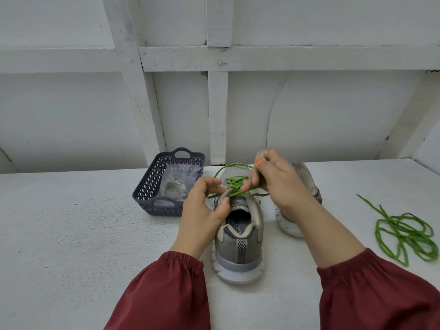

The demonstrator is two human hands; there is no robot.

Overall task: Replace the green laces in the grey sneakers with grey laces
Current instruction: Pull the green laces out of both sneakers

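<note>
While a white panelled wall [71, 115] fills the view beyond the hands, the white surface [71, 234] spreads beneath them. A grey sneaker [240, 258] stands between the two wrists, heel toward the person. A second sneaker [307, 177] lies behind the right hand, mostly hidden by it. A dark blue perforated basket [147, 186] sits just left of the left hand and holds a clear bag [175, 184] with pale coiled laces inside. A loose green lace [404, 234] lies tangled well to the right of the right forearm. The left hand [202, 210], with thumb and fingers curled, grips the left rim of the sneaker's opening. The right hand [276, 182], raised over the tongue, pinches the threaded green lace [235, 184] with its fingers bunched together.
</note>
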